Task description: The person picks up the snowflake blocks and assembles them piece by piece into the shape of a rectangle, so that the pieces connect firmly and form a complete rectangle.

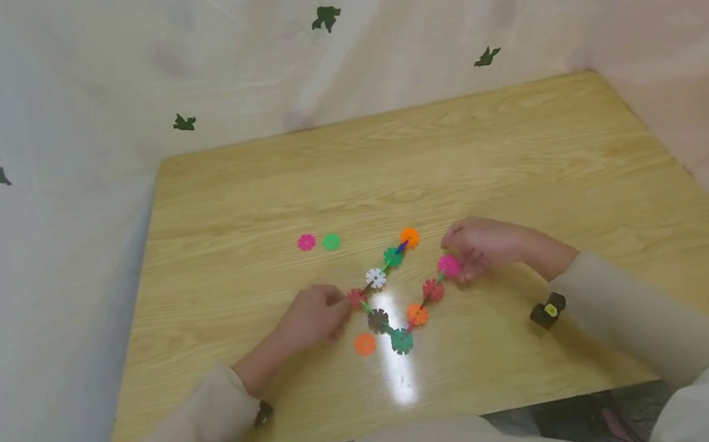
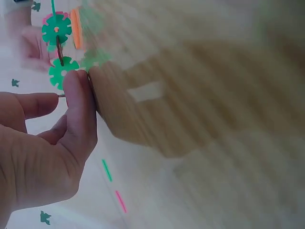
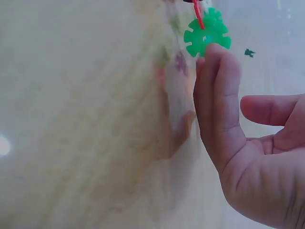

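A V-shaped chain of notched plastic snowflake discs lies on the table, flat discs alternating with edge-on ones. My left hand point(image 1: 317, 315) is at its left bend, pinching the red snowflake disc point(image 1: 356, 298) there; the fingers hide most of that disc in the left wrist view. At the right end of the chain sits a pink disc point(image 1: 449, 266), with my right hand point(image 1: 480, 247) beside it. In the right wrist view the right fingertips touch a green disc point(image 3: 208, 38), and the thumb stands apart. The other end has an orange disc point(image 1: 410, 237); a teal disc point(image 1: 402, 340) marks the near bend.
A loose pink disc point(image 1: 306, 242) and a light green disc point(image 1: 331, 242) lie beyond the chain. Another loose orange disc point(image 1: 365, 343) is close to the left hand. The wooden table point(image 1: 237, 194) meets a pale curtain point(image 1: 269, 47) with green bird shapes at the back.
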The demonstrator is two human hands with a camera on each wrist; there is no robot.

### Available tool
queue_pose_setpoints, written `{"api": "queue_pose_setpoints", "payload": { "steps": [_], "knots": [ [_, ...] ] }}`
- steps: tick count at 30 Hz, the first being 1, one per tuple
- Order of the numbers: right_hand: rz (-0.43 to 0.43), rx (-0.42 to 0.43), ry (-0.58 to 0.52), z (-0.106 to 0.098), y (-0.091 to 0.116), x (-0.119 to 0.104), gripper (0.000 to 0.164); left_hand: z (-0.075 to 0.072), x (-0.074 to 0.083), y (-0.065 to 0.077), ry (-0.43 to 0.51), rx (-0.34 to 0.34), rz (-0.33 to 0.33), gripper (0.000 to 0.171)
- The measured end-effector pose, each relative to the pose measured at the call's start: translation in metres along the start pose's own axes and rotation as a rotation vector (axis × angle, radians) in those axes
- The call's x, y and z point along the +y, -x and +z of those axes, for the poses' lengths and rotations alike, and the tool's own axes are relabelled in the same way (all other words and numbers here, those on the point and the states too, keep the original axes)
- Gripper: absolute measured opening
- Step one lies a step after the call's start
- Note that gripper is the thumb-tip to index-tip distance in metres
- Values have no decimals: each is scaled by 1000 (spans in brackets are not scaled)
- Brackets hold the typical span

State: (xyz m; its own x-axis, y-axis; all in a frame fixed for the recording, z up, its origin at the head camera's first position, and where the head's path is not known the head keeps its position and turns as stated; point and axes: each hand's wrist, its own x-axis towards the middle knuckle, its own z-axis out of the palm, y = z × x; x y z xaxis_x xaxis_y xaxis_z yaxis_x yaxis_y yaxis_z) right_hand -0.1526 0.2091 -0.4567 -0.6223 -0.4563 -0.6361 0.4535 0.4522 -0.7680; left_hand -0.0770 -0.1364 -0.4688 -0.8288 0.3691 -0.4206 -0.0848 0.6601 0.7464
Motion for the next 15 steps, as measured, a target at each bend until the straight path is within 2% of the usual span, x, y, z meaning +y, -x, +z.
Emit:
{"api": "queue_pose_setpoints", "payload": {
  "steps": [3, 7, 10, 12, 15],
  "knots": [
    [-16, 3, -62, -9, -13, -7, 45, 8, 3, 4, -45, -2, 24, 26],
    [-62, 13, -119, -14, -30, -14, 43, 21, 7, 8, -81, -27, 87, 29],
    [-103, -1, -78, -17, -43, -21, 42, 25, 12, 9, -112, -56, 109, 29],
    [-119, 9, 42, -19, -50, -29, 40, 22, 14, 8, -135, -58, 105, 28],
    [-155, 61, 382, -23, -56, -49, 38, 12, 14, 2, -142, -26, 76, 22]
  ]
}}
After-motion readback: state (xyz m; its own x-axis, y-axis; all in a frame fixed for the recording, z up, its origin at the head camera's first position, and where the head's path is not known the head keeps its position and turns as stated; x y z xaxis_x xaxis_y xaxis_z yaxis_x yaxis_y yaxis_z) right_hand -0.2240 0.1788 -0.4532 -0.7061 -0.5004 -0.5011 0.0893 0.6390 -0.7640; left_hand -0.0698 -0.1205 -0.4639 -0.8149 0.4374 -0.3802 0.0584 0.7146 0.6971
